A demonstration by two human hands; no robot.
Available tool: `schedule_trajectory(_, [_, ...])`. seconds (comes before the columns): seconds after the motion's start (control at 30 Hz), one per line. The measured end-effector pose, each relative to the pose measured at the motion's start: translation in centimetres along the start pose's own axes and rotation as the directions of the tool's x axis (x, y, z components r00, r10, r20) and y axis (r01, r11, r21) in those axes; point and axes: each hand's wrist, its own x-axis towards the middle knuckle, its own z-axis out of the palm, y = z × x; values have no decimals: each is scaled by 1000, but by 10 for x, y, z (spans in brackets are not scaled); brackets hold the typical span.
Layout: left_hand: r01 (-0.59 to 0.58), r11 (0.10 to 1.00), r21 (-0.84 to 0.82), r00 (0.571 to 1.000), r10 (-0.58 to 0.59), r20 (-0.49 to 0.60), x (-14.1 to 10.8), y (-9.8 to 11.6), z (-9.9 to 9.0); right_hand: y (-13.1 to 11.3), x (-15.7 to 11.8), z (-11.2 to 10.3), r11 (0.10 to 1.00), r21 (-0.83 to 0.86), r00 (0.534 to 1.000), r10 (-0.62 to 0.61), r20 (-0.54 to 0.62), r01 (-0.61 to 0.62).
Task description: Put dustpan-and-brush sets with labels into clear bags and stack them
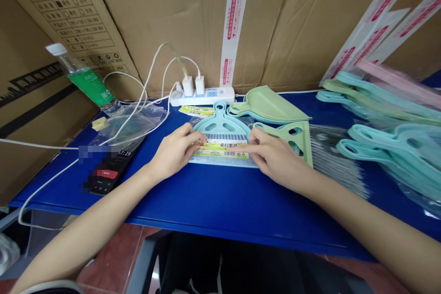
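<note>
A light-blue dustpan and brush set point(220, 121) in a clear bag lies flat on the blue table, its handle pointing away from me. Across it runs a yellow printed label point(223, 147). My left hand point(177, 149) is at the label's left end, with thumb and index finger closed on it. From the other side my right hand point(272, 156) reaches in, its index finger stretched along the label and its thumb apart below. Beside and partly behind my right hand are a green brush point(303, 135) with grey bristles and green dustpans point(275, 103).
Bagged blue, green and pink sets point(406, 142) pile up on the right. A power strip point(206, 96) with white cables stands before cardboard boxes point(179, 9). On the left are a bottle point(89, 85), plastic bags point(131, 121) and a phone point(113, 170). Another yellow label point(196, 110) lies behind.
</note>
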Motion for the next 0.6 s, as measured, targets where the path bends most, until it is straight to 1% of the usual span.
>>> schedule_trajectory(0.07, [-129,989,70,992,128,19,-1,2,1,0,0,0,999,-37,1000,2,23,-1])
schedule_trajectory(0.13, [-236,965,118,970,225,95,-1,3,1,0,0,0,998,-59,999,8,33,-7])
schedule_trajectory(0.17, [-268,953,138,959,250,134,0,4,1,0,0,0,998,-67,999,10,35,-8])
schedule_trajectory(0.3, [-306,930,204,941,263,214,2,7,0,1,0,0,996,-89,999,-4,52,8])
schedule_trajectory(0.43, [-313,921,232,934,254,252,4,8,-1,1,-1,1,991,-133,998,-20,61,28])
schedule_trajectory(0.5, [-311,920,240,934,248,259,4,8,-1,0,-2,-1,984,-177,999,-23,34,29])
schedule_trajectory(0.6, [-309,918,248,933,241,269,4,10,-2,-5,-2,-6,968,-248,996,-51,-69,32])
